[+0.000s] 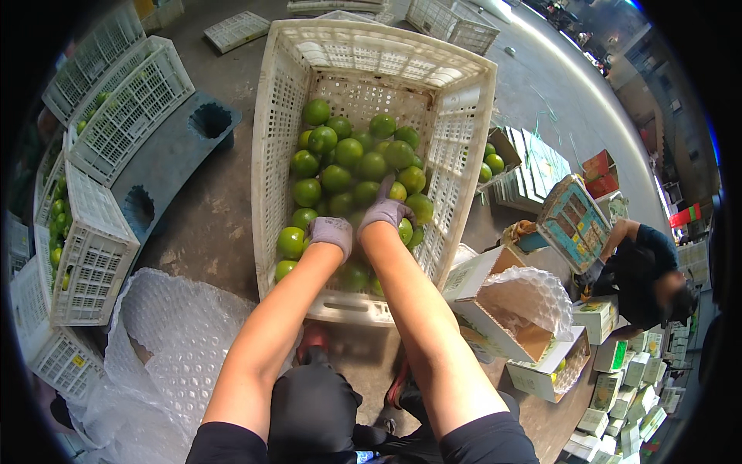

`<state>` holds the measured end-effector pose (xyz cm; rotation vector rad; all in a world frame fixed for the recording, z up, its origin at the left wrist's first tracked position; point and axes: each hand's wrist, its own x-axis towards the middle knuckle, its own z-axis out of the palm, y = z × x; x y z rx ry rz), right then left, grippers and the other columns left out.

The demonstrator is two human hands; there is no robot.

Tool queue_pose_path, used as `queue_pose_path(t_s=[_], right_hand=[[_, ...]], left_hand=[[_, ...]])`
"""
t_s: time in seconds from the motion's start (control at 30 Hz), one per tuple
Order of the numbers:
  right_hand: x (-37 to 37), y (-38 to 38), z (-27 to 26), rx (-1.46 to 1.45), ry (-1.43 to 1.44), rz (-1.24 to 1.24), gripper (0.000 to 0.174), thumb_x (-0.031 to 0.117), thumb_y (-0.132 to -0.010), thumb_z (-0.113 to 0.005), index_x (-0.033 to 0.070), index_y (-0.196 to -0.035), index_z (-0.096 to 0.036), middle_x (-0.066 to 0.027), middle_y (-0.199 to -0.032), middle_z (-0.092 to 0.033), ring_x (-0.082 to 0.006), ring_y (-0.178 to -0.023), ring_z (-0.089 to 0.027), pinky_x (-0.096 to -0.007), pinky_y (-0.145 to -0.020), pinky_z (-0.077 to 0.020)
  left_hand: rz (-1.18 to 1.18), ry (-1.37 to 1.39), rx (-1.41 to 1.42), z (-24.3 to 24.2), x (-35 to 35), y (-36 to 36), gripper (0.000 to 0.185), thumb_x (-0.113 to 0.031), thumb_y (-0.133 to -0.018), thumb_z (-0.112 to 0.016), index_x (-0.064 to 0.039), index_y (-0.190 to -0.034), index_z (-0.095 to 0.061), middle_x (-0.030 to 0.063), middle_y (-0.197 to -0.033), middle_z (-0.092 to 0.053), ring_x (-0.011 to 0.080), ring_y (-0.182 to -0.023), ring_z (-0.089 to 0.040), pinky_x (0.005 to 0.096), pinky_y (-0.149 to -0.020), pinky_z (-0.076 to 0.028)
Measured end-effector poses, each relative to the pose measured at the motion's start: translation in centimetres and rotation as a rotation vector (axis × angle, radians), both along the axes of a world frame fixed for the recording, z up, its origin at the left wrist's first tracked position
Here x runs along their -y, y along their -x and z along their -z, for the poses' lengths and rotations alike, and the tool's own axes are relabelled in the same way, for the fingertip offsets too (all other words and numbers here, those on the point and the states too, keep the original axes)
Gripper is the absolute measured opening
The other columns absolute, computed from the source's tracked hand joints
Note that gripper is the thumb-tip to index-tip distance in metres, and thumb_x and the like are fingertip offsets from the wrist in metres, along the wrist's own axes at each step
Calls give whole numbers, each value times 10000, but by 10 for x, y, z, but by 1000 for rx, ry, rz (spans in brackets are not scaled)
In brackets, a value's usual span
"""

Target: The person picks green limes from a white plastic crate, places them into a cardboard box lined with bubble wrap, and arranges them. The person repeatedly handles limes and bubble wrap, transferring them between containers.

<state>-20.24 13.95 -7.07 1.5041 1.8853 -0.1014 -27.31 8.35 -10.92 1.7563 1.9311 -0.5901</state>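
A deep white plastic crate [375,316] stands before me, with many green citrus fruits [349,152] spread over its floor. Both my hands wear thin greyish-purple gloves and reach down among the fruits. My left hand [330,235] is bent inward at the near left part of the pile, beside a shiny green fruit [290,242]; its fingers are hidden. Just to its right, my right hand [385,213] points one finger forward, next to a yellowish-green fruit [397,191]. Whether either hand grips a fruit cannot be made out.
White crates of fruit [132,110] stand at left by a grey plastic stand [174,145]. Bubble wrap [185,342] lies at lower left. At right are an open carton [493,307] with bubble wrap, stacked small boxes [626,394], and a person [643,272] beside a turquoise-framed scale-like platform [574,223].
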Motion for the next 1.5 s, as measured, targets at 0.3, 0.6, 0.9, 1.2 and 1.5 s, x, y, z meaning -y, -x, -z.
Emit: queue_pose_path(t_s=[0.3, 0.6, 0.9, 1.2, 1.5], right_hand=[[-39, -90, -60, -976, 532, 75, 852, 435, -779, -830, 3, -1447, -526, -160, -1177, -720, -224, -1101, -668, -334, -966, -524], [69, -348, -143, -1709, 951, 576, 949, 251, -681, -885, -13, -1474, -436, -165, -1302, -631, -265, -1094, -674, -397, -922, -602], [98, -508, -48, -1688, 443, 1409, 621, 460, -949, -654, 23, -1372, -522, -200, -1201, -655, -284, -1000, -685, -413, -858, -591], [108, -478, -70, -1567, 146, 975, 273, 247, -1023, -606, 39, -1186, -672, -63, -981, -716, -125, -832, -688, -275, -712, -572], [87, -219, -102, -1277, 318, -123, 423, 313, -945, -623, 13, -1242, -642, -195, -1258, -649, -335, -1135, -649, -424, -1014, -508]], left_hand=[[-952, -241, 1901, -29, 112, 57, 557, -244, -916, -745, -26, -1386, -541, 131, -1104, -704, 273, -969, -724, 390, -796, -633], [-469, 526, 2211, -113, 82, -50, 648, -315, -920, -674, 44, -1417, -465, 289, -1178, -650, 412, -880, -733, 506, -722, -654], [-616, 940, 1792, -144, 24, -270, 643, -486, -936, -690, -3, -1332, -541, 163, -1141, -691, 255, -887, -725, 386, -774, -628], [-617, -183, 1494, -144, 33, -64, 318, -269, -973, -655, 11, -1125, -666, 100, -964, -699, 170, -796, -711, 290, -690, -600], [78, -434, -102, -23, 94, 44, 352, -95, -838, -645, -139, -1184, -696, 124, -1312, -604, 329, -1235, -592, 434, -1016, -501]])
